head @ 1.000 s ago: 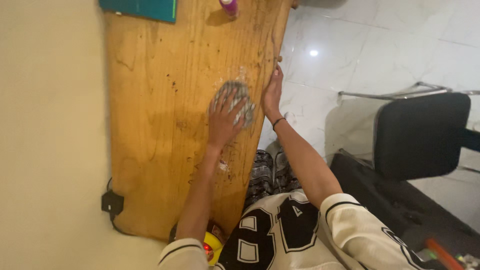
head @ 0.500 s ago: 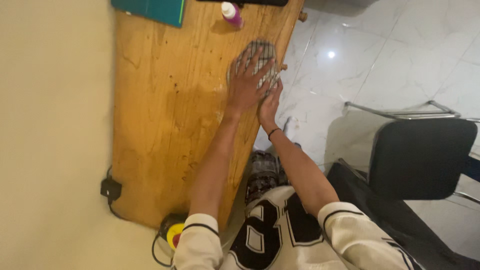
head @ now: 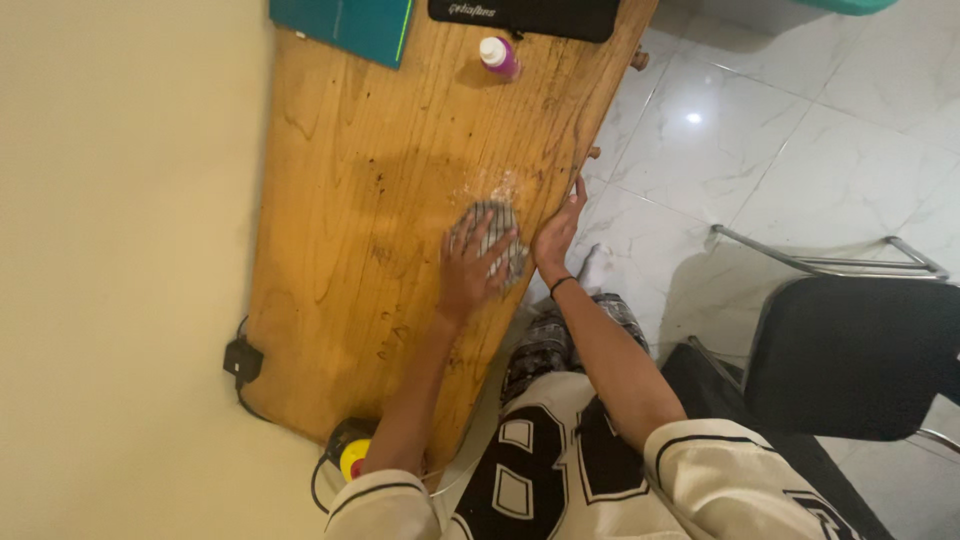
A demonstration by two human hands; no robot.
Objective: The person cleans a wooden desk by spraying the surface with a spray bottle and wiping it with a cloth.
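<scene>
My left hand (head: 466, 272) presses flat on a grey checked cloth (head: 499, 230) that lies on the wooden table (head: 360, 180), close to its right edge. Around the cloth the wood looks wet, with a pale foamy smear just beyond it. At the table's edge my right hand (head: 557, 236) rests beside the cloth, fingers pointing away from me and a dark band on its wrist. Farther along the table stands a small purple bottle (head: 498, 56) with a white cap.
A teal book (head: 345, 22) and a black pad (head: 530, 15) lie at the table's far end. A black chair (head: 850, 350) stands on the white tiled floor to the right. A black plug adapter (head: 243, 360) and a yellow-red round object (head: 352, 457) sit by the wall.
My left hand pushed the cloth toward the far end of the table, then drew it back toward me. My right hand stayed on the table's edge.
</scene>
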